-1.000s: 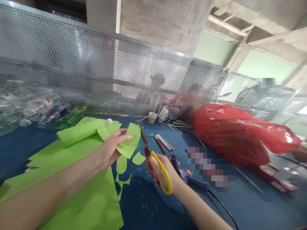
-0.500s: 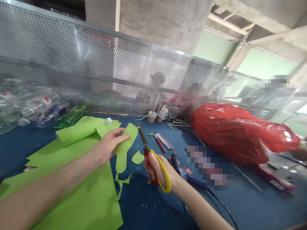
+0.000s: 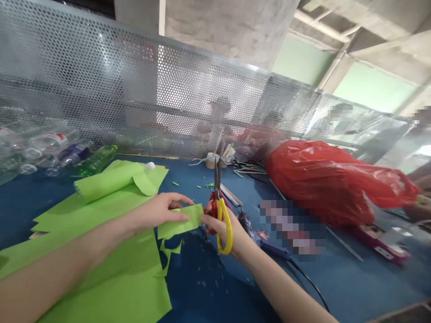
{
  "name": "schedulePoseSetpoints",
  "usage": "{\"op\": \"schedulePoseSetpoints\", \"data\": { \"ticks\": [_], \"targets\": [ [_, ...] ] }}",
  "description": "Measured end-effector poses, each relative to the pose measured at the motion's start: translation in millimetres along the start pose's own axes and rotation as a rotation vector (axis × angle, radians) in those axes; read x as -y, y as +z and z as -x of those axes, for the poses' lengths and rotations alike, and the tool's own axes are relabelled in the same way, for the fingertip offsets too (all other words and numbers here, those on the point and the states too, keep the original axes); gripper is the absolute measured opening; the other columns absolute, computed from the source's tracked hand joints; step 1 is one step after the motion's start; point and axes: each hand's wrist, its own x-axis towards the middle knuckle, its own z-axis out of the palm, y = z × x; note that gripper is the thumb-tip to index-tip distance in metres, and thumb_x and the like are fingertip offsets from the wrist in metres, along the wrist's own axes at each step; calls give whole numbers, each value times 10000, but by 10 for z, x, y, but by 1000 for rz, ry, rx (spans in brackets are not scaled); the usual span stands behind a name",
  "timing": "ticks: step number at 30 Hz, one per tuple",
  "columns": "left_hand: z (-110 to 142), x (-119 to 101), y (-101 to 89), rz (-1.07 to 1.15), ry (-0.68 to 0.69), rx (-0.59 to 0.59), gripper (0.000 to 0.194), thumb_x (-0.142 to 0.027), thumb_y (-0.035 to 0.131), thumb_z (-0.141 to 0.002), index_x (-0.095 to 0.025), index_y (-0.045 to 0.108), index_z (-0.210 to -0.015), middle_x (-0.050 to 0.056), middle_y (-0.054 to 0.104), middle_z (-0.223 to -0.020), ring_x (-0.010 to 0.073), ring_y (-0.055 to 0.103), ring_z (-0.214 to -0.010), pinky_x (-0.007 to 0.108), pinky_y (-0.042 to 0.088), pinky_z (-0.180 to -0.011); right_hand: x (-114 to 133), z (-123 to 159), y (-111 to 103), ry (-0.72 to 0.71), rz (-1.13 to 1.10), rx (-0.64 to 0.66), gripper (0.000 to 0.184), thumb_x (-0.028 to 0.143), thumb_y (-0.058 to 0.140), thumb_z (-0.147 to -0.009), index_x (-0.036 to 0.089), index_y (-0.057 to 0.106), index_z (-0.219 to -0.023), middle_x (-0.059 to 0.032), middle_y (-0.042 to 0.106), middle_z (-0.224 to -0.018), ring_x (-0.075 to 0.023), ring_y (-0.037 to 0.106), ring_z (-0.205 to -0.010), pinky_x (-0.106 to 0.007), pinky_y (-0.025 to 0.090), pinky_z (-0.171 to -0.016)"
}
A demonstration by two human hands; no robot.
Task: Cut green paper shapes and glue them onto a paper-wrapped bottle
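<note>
Between the thumb and fingers of my left hand [image 3: 161, 210] is a small piece of green paper [image 3: 192, 218]. My right hand [image 3: 235, 231] grips scissors [image 3: 229, 233] with yellow and red handles, their blades pointing up and away from me. Its fingertips also touch the right edge of the paper piece. Below lie cut green scraps [image 3: 167, 258], partly beside large green sheets [image 3: 128, 278]. A bottle wrapped in green paper [image 3: 109, 181] rests on the sheets, its white cap at the right end.
A blue glue gun [image 3: 274, 248] with a black cord lies right of my right hand, near several markers [image 3: 232, 196]. Farther right sits a red plastic bag [image 3: 319, 184]. Plastic bottles [image 3: 99, 160] lie at the left. A perforated metal panel [image 3: 131, 89] borders the table's back.
The scissors have swung from leaning left to nearly upright, away from the paper. The paper piece has turned sideways and come lower, and my right fingertips now meet its edge.
</note>
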Motion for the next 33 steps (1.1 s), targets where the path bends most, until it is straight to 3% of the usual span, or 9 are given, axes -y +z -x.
{"op": "schedulePoseSetpoints", "data": {
  "ticks": [4,6,8,11,13,16,21,26,33],
  "targets": [
    [-30,20,5,396,-151,-23,512,-617,586,-733,-179,701,-972,60,714,-775,209,659,-692,282,485,-636,34,27,18,-45,-29,-64,299,245,712,-631,196,451,-768,90,451,-621,-46,366,-468,-185,282,-437],
    [-50,64,4,705,-224,16,713,-754,431,-736,-131,688,-971,134,727,-876,260,686,-735,353,513,-697,50,18,17,-57,-100,-130,311,266,715,-632,199,448,-777,94,449,-617,-42,362,-453,-186,282,-437],
    [-59,112,28,872,-186,69,820,-815,381,-702,-95,679,-958,198,714,-954,307,688,-841,406,503,-805,53,-13,2,-64,-188,-206,330,277,717,-630,209,434,-787,110,416,-582,-38,341,-425,-184,278,-427],
    [-51,170,136,815,-37,142,700,-739,550,-679,-104,681,-940,220,665,-1111,319,635,-1013,423,470,-901,42,-73,-36,-71,-294,-296,372,276,735,-598,216,416,-781,128,373,-538,-30,302,-391,-179,257,-405],
    [-39,197,243,653,32,86,478,-527,757,-632,-150,690,-918,162,654,-1161,291,622,-1031,412,468,-914,40,-89,-50,-69,-312,-314,385,272,746,-583,215,417,-774,129,372,-525,-29,299,-384,-178,251,-400],
    [-21,224,388,534,-17,-84,329,-349,828,-601,-160,708,-841,107,720,-976,236,660,-916,378,486,-891,53,-53,-31,-61,-276,-259,372,276,747,-599,212,427,-776,122,391,-534,-37,317,-398,-183,265,-408],
    [-10,209,410,745,-116,-280,225,-278,805,-650,-123,713,-785,76,737,-767,169,682,-729,321,542,-822,32,-14,5,-86,-185,-140,356,410,726,-685,207,453,-790,99,430,-545,-56,362,-439,-194,319,-454],
    [-16,80,259,752,-31,-404,161,-243,717,-762,-108,720,-850,95,751,-884,158,691,-812,269,556,-825,-57,-58,-52,-50,-133,-47,541,747,493,-714,209,441,-724,76,396,-530,-61,312,-400,-199,333,-392],
    [-8,-80,136,833,121,-580,156,-222,699,-776,-81,707,-843,108,744,-958,176,672,-968,271,508,-945,8,258,65,-77,396,214,517,705,387,-827,206,441,-701,50,386,-589,-86,437,-426,-218,438,-398]
  ]
}}
